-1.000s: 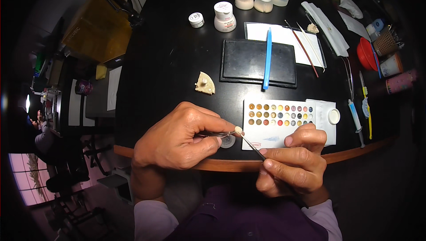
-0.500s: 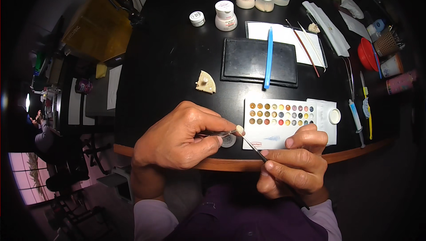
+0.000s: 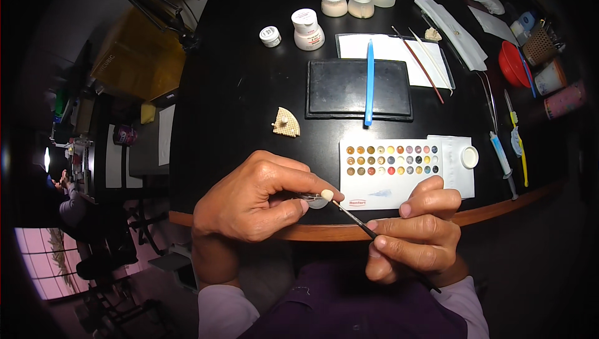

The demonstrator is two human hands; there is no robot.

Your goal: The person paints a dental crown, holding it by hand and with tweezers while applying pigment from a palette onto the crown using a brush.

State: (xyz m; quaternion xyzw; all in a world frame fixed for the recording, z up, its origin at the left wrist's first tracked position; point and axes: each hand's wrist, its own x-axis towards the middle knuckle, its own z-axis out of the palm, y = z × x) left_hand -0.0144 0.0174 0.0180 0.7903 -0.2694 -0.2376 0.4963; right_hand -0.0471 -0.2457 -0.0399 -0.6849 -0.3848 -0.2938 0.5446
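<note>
My left hand [image 3: 259, 195] is closed, with thumb and index finger gripping slim metal tweezers [image 3: 314, 197]. At their tip sits a small cream-coloured tooth crown [image 3: 327, 195]. From the right, my right hand [image 3: 421, 233] pinches a fine brush [image 3: 357, 221] with a dark handle; the handle's end slants down past the palm. The brush tip meets or nearly meets the crown's lower right edge; contact cannot be made out. Just beyond my hands lies a white palette [image 3: 412, 189] with rows of coloured wells. A small round clear dish [image 3: 319, 203] is partly hidden behind the tweezers.
A blue stick [image 3: 370, 83] rests across a black flat box [image 3: 324, 89]. Farther left are a beige honeycomb firing tray [image 3: 286, 123] and white-lidded jars [image 3: 307, 30]. A white open cap [image 3: 468, 157] sits by the palette; a syringe [image 3: 501, 158] lies rightward. The wooden table edge [image 3: 312, 233] runs below my hands.
The view has shifted slightly. The crown has turned, so more of its pale face shows, and the brush tip has moved from its underside to its lower right edge. Both grips stay the same.
</note>
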